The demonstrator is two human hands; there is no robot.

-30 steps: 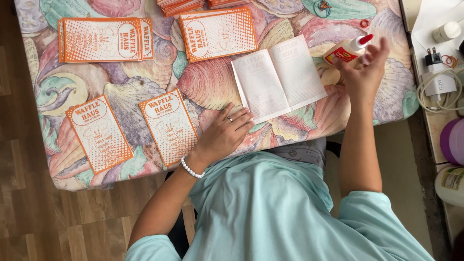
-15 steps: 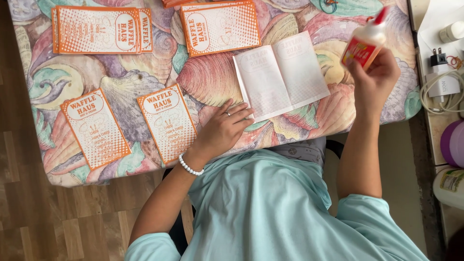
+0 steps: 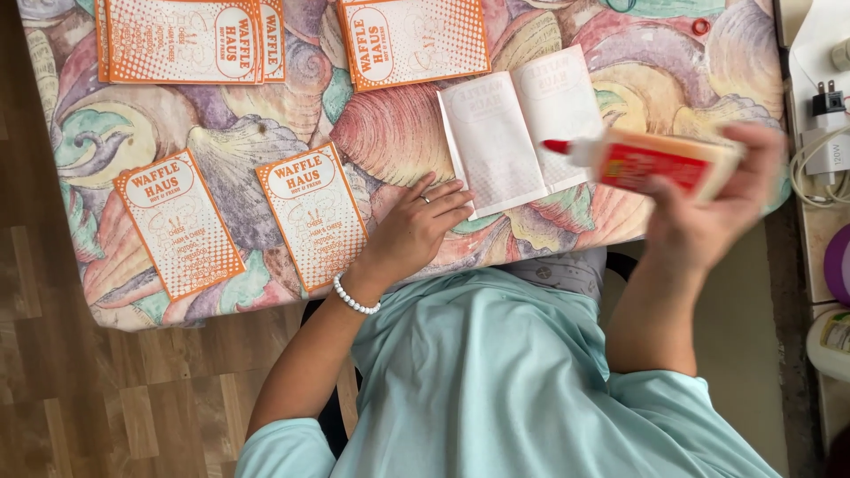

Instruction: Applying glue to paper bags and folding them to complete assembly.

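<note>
The right hand (image 3: 708,221) holds a motion-blurred glue bottle (image 3: 651,162) in a closed grip, lying sideways with its red tip over the open white booklet (image 3: 522,128). The left hand (image 3: 416,228), its grip flat and holding nothing, presses the booklet's near corner on the shell-patterned surface (image 3: 266,133). Beyond, orange-and-white printed cards (image 3: 412,40) are cut off at the frame's top.

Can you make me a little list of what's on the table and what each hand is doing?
left hand: flat on the tablecloth, fingertips at the edge of the open white card
right hand: holds a glue bottle sideways, red tip toward the card
orange cards: several lying flat
wrist: white bead bracelet
side: plug and cable
</note>
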